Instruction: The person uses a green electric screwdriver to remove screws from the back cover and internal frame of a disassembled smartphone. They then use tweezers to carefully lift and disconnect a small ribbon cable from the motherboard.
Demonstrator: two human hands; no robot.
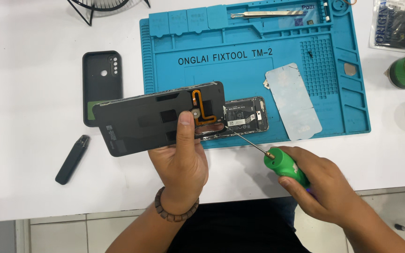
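Black back cover [141,119] (left hand [181,161]), green screwdriver [284,166]

A white table [33,187] fills most of the view under even, bright light. Below the table's near edge lies a floor [76,234] of pale grey tiles with lighter grout lines.

Two bare hands, left hand [182,161] and right hand [326,189], both without gloves, rings or watch. Forearms bare as far as frame shows, no sleeves in view. Left wrist wears bracelet of round brown wooden beads [174,212], single strand, snug fit. Right wrist bare. Fingernails short, unpainted. Dark, near-black garment [240,229] covers lap or torso at bottom centre; small strip of blue fabric [284,206] shows at its upper right edge.
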